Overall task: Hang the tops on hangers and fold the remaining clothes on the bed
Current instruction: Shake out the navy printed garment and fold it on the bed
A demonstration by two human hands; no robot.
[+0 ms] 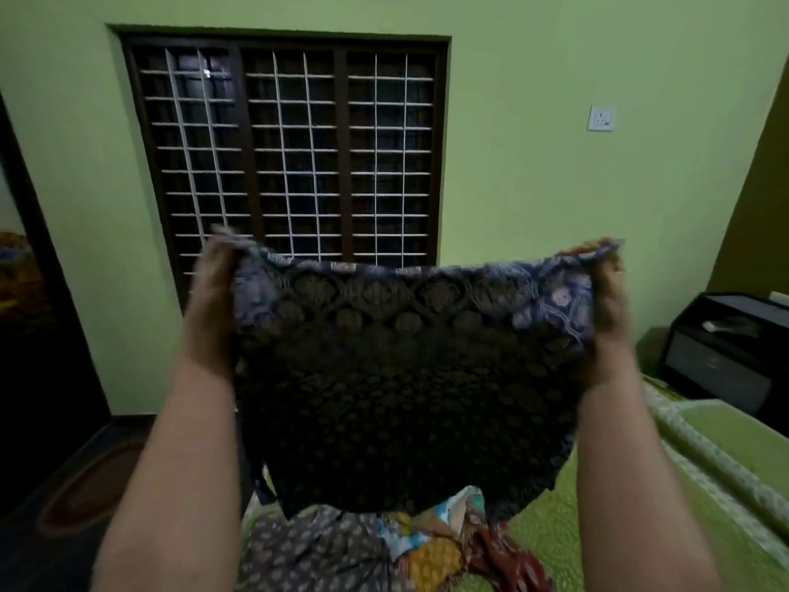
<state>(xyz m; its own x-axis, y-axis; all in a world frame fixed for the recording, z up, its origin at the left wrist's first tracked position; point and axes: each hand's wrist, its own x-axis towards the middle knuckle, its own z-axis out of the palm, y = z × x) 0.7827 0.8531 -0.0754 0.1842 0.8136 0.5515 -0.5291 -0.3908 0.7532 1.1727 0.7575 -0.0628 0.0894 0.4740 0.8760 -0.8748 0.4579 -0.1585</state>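
Up high, the left hand and right hand each pinch a top corner of a dark patterned top, stretched between them, hanging above crumpled printed clothes on the green bed.

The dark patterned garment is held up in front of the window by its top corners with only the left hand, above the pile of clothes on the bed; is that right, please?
Not quite: both hands hold it. In the head view the left hand grips one top corner of the dark patterned garment and the right hand the other. The rest stands: it hangs in front of the window, above the pile of clothes on the bed.
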